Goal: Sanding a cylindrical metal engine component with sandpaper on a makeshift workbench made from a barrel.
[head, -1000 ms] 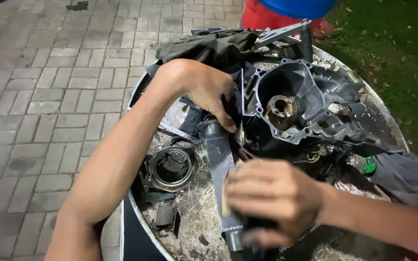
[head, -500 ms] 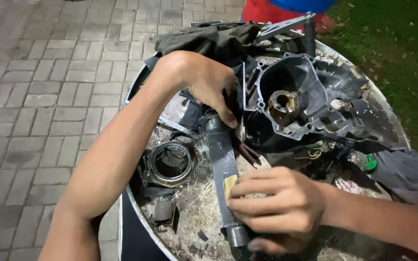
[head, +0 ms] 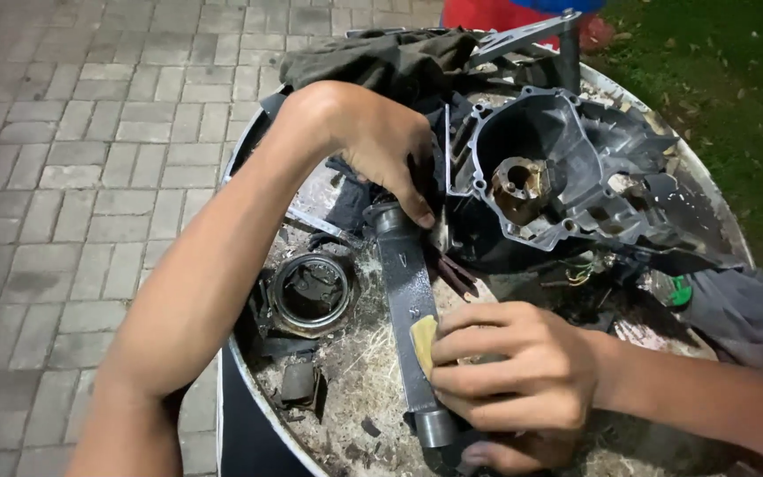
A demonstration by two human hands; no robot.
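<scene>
Moved: my right hand (head: 514, 380) slid down the grey metal bar (head: 408, 300).
Right fingers: clamped on yellow sandpaper (head: 423, 340).
Left hand (head: 381, 146): at 12 o'clock, fingers pinching the bar's top end.

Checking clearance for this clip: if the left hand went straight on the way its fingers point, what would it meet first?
Probably the grey engine casing: the left hand points down and right at the metal bar's top end, with the casing close beyond. Depth is unclear.

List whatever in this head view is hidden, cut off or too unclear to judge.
- Far end of the grey metal bar: covered by the left hand.
- Near end of the bar and the yellow pad: mostly under the right hand.
- Right thumb: cut off by the bottom edge.
- Red thing beyond the drum top: cropped by the top edge.
- Wires under the engine casing: too small and dark to trace.
</scene>
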